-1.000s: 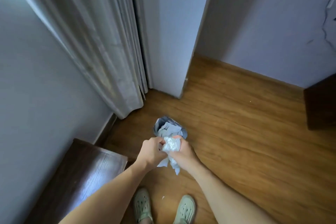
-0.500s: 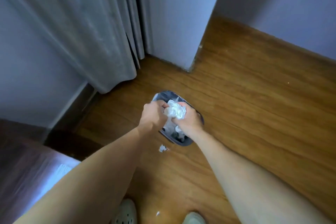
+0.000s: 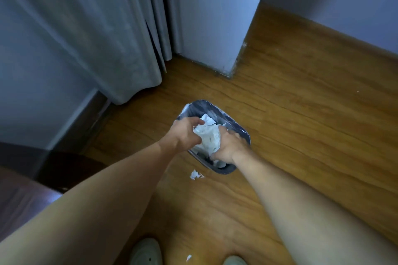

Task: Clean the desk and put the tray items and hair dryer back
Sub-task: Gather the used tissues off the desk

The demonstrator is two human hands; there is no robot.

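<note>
Crumpled tissue [image 3: 210, 139] is clutched by both curled hands, left hand [image 3: 187, 134] and right hand [image 3: 230, 148], above the bin [image 3: 215, 107].

Domestic room: long curtain [image 3: 97, 38], wood floor [image 3: 301, 125], waste bin [image 3: 223, 170].

1. L hand [image 3: 187, 134] + R hand [image 3: 228, 146] both grip a white tissue wad [image 3: 210, 138] over the lined bin [image 3: 206, 106] on the wood floor [image 3: 301, 114].
2. Small paper scrap [image 3: 196, 174] lies on floor just beside bin.
3. Grey curtain [image 3: 97, 38] hangs at left; pale shoes [image 3: 146, 251] at bottom edge.
</note>
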